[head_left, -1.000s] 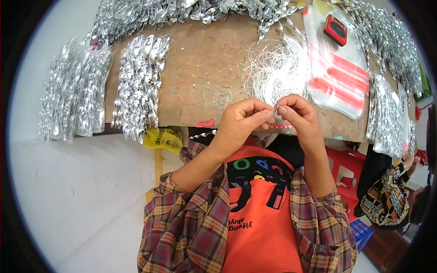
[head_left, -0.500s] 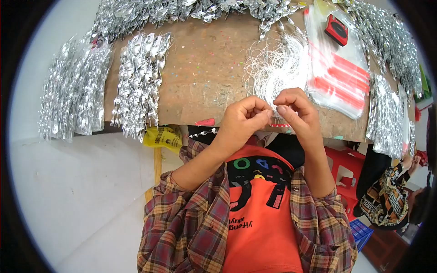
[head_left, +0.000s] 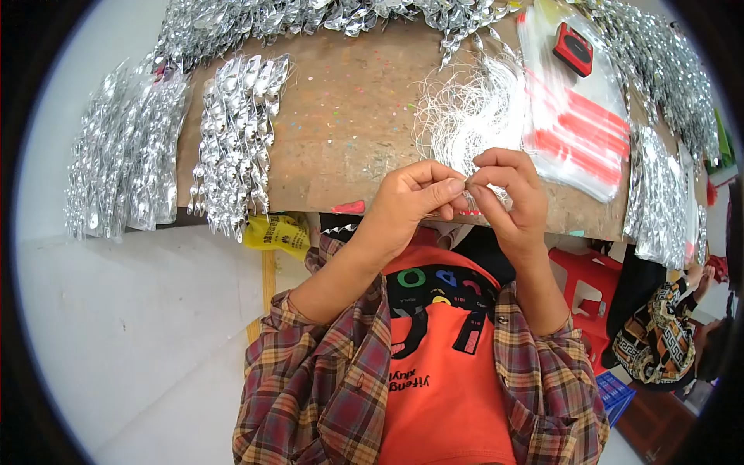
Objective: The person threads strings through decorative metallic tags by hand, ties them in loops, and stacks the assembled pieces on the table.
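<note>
Left fingers (head_left: 446, 188) and right fingers (head_left: 494, 176) pinch closed on a tiny indistinct item (head_left: 467, 184), near clear bags (head_left: 580, 125) beneath a red device (head_left: 573, 50).

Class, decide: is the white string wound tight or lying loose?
Loose: the string lies in a heap on the table, its curling loops fanning out.

brown table (head_left: 333, 116) bearing silver twisted strips (head_left: 236, 139), white strings (head_left: 474, 116), clear bags (head_left: 580, 151)
</note>
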Action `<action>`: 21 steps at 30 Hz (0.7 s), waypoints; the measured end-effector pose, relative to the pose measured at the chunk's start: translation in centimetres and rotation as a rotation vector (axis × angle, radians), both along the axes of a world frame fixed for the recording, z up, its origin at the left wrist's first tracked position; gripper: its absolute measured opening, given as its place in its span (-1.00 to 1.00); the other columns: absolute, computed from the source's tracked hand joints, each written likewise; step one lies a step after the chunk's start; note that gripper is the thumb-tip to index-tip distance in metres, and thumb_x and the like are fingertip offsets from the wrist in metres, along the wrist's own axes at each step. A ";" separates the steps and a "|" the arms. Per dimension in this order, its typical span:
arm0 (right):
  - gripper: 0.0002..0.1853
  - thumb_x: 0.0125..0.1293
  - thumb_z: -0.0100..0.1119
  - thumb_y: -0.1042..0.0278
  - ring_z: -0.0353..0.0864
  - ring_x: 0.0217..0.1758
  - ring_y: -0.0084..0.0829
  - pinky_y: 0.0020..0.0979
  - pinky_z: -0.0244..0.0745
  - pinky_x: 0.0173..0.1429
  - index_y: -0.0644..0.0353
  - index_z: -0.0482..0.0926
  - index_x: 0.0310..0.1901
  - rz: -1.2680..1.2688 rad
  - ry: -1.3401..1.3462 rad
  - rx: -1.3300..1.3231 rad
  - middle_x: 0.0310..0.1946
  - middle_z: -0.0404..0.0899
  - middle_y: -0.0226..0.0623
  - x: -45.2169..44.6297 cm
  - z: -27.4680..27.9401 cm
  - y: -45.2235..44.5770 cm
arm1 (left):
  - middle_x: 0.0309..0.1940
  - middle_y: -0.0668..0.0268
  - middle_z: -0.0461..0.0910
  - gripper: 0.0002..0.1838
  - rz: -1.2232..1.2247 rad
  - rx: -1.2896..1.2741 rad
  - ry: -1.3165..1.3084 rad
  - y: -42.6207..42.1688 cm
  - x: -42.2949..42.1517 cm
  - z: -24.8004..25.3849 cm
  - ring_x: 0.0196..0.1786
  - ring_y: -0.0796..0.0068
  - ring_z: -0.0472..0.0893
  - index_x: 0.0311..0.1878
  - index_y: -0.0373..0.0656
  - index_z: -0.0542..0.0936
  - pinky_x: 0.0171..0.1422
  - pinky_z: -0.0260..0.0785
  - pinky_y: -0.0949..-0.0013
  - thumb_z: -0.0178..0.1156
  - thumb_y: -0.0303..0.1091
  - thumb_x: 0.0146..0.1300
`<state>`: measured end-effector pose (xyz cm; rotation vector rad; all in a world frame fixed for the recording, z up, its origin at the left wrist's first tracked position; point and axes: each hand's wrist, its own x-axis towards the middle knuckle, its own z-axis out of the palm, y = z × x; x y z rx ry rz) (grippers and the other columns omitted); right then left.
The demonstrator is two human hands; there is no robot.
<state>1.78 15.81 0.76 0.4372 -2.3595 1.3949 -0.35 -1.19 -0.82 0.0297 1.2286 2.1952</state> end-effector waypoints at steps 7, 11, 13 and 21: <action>-0.87 0.07 0.18 0.62 0.50 -0.25 -0.41 -0.49 0.38 -0.16 0.25 0.56 -0.31 0.043 0.021 0.043 -0.32 0.53 -0.28 -0.3 -0.9 0.6 | -0.44 0.37 0.55 -0.88 0.018 0.018 0.020 -0.2 0.0 0.4 -0.41 0.69 0.48 -0.25 -0.26 0.53 -0.29 0.32 0.63 0.15 -0.41 0.21; -0.86 0.07 0.19 0.62 0.51 -0.30 -0.44 -0.49 0.37 -0.18 0.26 0.56 -0.29 0.077 -0.075 0.032 -0.39 0.55 -0.29 0.1 -1.6 0.4 | -0.43 0.39 0.54 -0.90 -0.004 0.025 0.035 -0.3 0.1 0.2 -0.39 0.69 0.49 -0.26 -0.23 0.52 -0.31 0.31 0.64 0.16 -0.42 0.19; -0.86 0.07 0.19 0.62 0.50 -0.30 -0.44 -0.49 0.36 -0.18 0.27 0.56 -0.29 0.071 -0.073 0.025 -0.38 0.56 -0.29 0.4 -1.3 0.2 | -0.40 0.41 0.54 -0.90 0.018 0.033 0.047 -0.2 0.2 0.2 -0.36 0.69 0.52 -0.26 -0.21 0.52 -0.32 0.30 0.65 0.17 -0.42 0.18; -0.84 0.03 0.23 0.56 0.53 -0.35 -0.44 -0.45 0.27 -0.21 0.13 0.55 -0.32 0.026 0.130 0.073 -0.40 0.59 -0.40 0.3 -1.1 -0.2 | -0.45 0.42 0.52 -0.92 0.076 -0.163 0.231 0.2 0.7 0.8 -0.37 0.74 0.45 -0.28 -0.22 0.51 -0.30 0.28 0.64 0.11 -0.42 0.22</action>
